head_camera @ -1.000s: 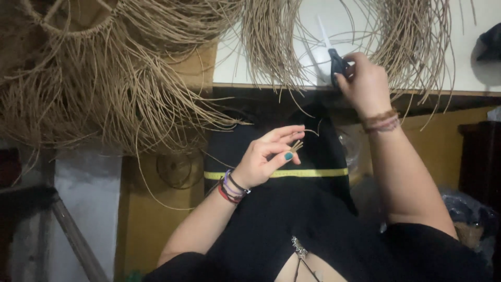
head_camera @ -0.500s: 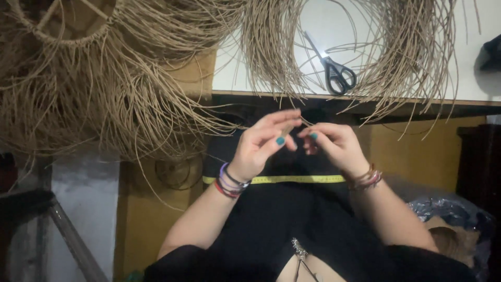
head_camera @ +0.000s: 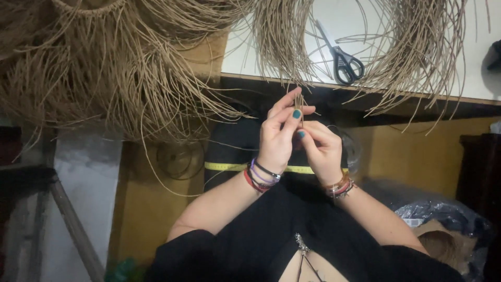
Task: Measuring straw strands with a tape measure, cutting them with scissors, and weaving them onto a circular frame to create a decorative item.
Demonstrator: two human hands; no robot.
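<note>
Spreading across the upper left, a large mass of tan rattan strands (head_camera: 120, 68) hangs in loose bundles, with a woven ring at the top edge and stray ends trailing down over a yellow-brown panel. Just right of it, the left hand (head_camera: 279, 138) is raised in front of the dark edge of the white bench (head_camera: 469, 78), its fingers (head_camera: 292, 112) closed narrowly around a short tuft of rattan strands (head_camera: 299, 100) that stands upright above the fingertips. Coloured bracelets (head_camera: 261, 175) circle that wrist. A yellow measuring tape (head_camera: 224, 166) runs across the dark lap behind both wrists. The right hand (head_camera: 321, 146) sits touching the left one, slightly lower, its fingers curled inward against the base of the same tuft; whether they pinch the strands themselves cannot be told. Beaded bracelets ring that wrist too. Above, on the bench, black-handled scissors (head_camera: 342, 57) lie shut between two hanging fringes of strands. Further right, a curved fringe of rattan (head_camera: 422, 57) drapes over the bench edge.
</note>
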